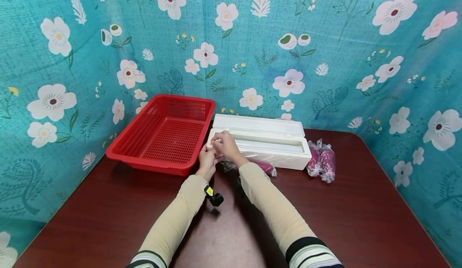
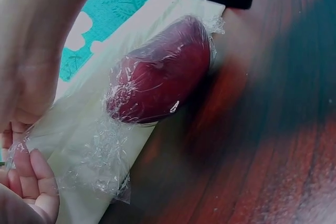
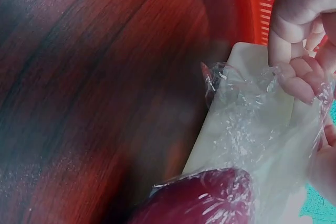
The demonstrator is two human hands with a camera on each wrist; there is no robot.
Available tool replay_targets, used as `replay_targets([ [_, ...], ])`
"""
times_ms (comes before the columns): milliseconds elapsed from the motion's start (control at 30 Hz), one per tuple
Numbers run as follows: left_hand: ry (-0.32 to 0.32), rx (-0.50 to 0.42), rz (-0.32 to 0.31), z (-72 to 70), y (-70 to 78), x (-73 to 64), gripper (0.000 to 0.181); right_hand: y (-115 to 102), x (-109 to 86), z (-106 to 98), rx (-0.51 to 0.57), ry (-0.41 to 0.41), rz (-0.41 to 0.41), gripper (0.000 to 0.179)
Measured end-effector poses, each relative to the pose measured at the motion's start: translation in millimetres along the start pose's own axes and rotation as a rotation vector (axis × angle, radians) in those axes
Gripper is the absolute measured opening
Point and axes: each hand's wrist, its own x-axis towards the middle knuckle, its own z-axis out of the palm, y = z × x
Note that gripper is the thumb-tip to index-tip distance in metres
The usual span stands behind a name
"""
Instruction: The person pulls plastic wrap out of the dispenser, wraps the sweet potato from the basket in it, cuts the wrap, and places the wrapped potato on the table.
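Note:
A long white cling film box [image 1: 278, 159] stands with its lid up, a white roll [image 1: 267, 145] inside. Both hands meet at its left end. My left hand [image 1: 207, 161] holds clear cling film [image 2: 105, 161] between its curled fingers. My right hand [image 1: 225, 144] reaches across from the right and pinches the film's edge at the box corner. In front of the box lies an oblong purple-red item [image 2: 165, 74], smooth and wrapped in film, its loose film tail stretching toward the hands. In the head view my right forearm partly covers this item [image 1: 265, 166].
A red perforated plastic basket [image 1: 173, 165] stands left of the box, close to my left hand. Two more film-wrapped purple-red items [image 1: 321, 159] lie at the box's right end. The dark red wooden table [image 1: 361, 212] ends at a blue floral curtain [image 1: 325, 79].

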Motion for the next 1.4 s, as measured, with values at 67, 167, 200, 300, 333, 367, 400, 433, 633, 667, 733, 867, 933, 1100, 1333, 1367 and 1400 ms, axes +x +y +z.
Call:
replay_targets([
  [67,0.009,-0.003,-0.007,-0.9,-5.3,6.4,0.047,0.8,-0.6,-2.2,-0.012,-0.003,-0.023,0.004],
  [167,0.038,0.009,-0.009,0.4,-9.9,10.1,0.041,2.8,-1.0,-4.2,-0.050,-0.009,-0.057,0.004],
  [200,0.046,0.012,-0.005,0.6,-11.2,11.2,0.038,3.6,-1.1,-4.8,-0.063,-0.012,-0.069,0.005],
  [300,0.051,0.014,0.020,2.3,-8.3,6.2,0.027,7.1,-1.9,-7.5,-0.096,-0.018,-0.100,0.007],
  [333,0.051,0.016,0.032,1.3,-8.1,6.4,0.025,8.8,-2.2,-8.8,-0.100,-0.019,-0.107,0.007],
  [367,0.052,0.019,0.040,2.3,-4.8,3.5,0.023,10.3,-2.6,-10.6,-0.101,-0.020,-0.113,0.007],
  [400,0.056,0.022,0.046,3.4,-1.3,0.9,0.021,12.3,-2.7,-12.6,-0.102,-0.022,-0.119,0.006],
  [433,0.057,0.027,0.048,4.4,2.4,-2.2,0.020,14.4,-3.2,-14.6,-0.101,-0.021,-0.122,0.006],
  [633,0.076,0.086,0.096,18.6,27.1,-29.0,0.015,23.7,-7.7,-28.5,-0.068,-0.027,-0.114,0.005],
  [667,0.070,0.087,0.113,21.2,30.4,-34.2,0.014,24.5,-9.0,-30.8,-0.060,-0.029,-0.108,0.005],
  [733,0.047,0.078,0.148,23.2,31.6,-39.0,0.012,26.2,-11.7,-34.9,-0.050,-0.035,-0.103,0.005],
  [867,0.064,0.094,0.122,27.7,31.0,-41.1,0.011,32.0,-17.0,-42.5,-0.053,-0.046,-0.099,0.007],
  [933,0.074,0.101,0.097,22.4,22.0,-30.9,0.014,35.6,-20.0,-47.3,-0.065,-0.046,-0.102,0.007],
  [1100,0.054,0.069,0.122,6.1,-1.2,-4.3,0.021,46.4,-30.1,-65.5,-0.108,-0.039,-0.126,0.006],
  [1333,0.114,0.120,0.121,55.3,61.0,-84.7,0.015,64.5,-51.3,-99.0,-0.126,-0.028,-0.103,0.005],
  [1367,0.136,0.147,0.119,54.8,56.6,-81.1,0.016,66.3,-54.4,-103.1,-0.127,-0.029,-0.098,0.005],
  [1400,0.136,0.147,0.120,56.3,57.9,-84.5,0.015,67.8,-57.3,-106.6,-0.130,-0.030,-0.097,0.005],
])
